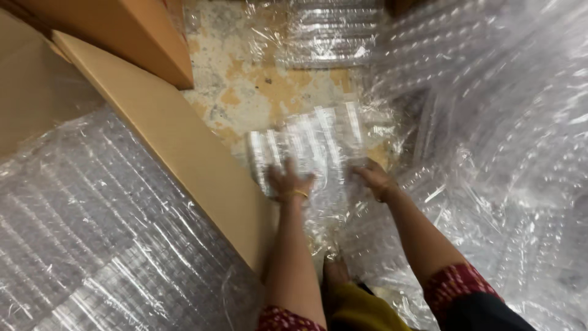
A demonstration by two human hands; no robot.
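Hands both down on folded bubble wrap piece [309, 144] lying on worn floor [257, 79]. Your left hand [288, 181] presses flat, fingers spread; right hand [375, 179] grips its edge. Cardboard box [184, 147] sits just left, loose wrap [490, 122] piled right.

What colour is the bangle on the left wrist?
Gold, seen in the head view: the bangle sits just below the left hand.

a clear bubble-wrap bundle [309, 150] is lying on the worn, patchy floor between the two hands — it is looking rolled or folded into a rounded packet, its ribbed rows of bubbles running lengthwise and catching the light. its near edge is blurring — detail there is unclear.
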